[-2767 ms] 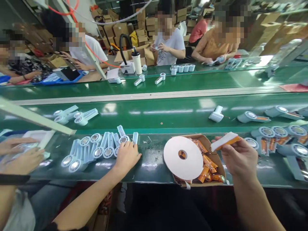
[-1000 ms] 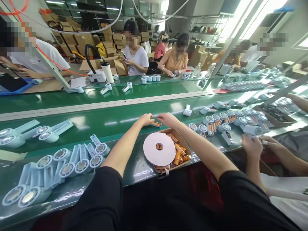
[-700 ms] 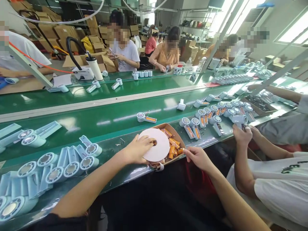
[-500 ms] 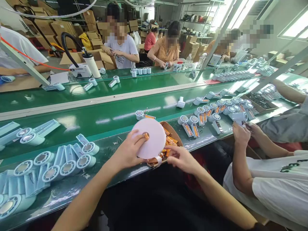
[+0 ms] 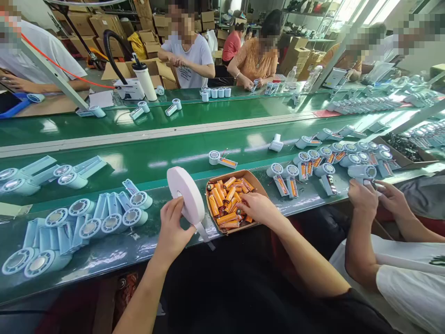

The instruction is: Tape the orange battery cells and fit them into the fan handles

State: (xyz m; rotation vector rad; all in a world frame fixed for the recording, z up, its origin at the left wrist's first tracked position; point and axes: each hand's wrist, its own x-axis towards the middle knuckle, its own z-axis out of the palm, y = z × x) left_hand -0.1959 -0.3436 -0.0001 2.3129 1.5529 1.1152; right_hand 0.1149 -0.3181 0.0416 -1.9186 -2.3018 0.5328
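My left hand [image 5: 174, 227] is closed on a roll of white tape [image 5: 194, 199], fingers at its core and thumb below. The roll stands tilted on edge, and a loose tape end [image 5: 203, 232] hangs from its lower side. Right of it, a shallow cardboard box [image 5: 261, 185] holds many orange wrapped batteries [image 5: 227, 197]. My right hand [image 5: 259, 206] reaches over the box's right side, its bent fingers closed at an orange battery among the others. The fingertips are partly hidden. Behind the box lies a light-blue fan housing [image 5: 214, 157] with an orange battery in its handle.
Several light-blue housings [image 5: 113, 222] lie at the left. More housings with batteries [image 5: 292, 171] stand in rows at the right, beside a co-worker's hands [image 5: 363, 197]. The green conveyor belt [image 5: 146, 150] runs behind. Other people sit across it.
My left hand has moved left with the tape roll and turned it from face-on to edge-on, uncovering the box. My right hand has gone in among the batteries. The view has shifted.
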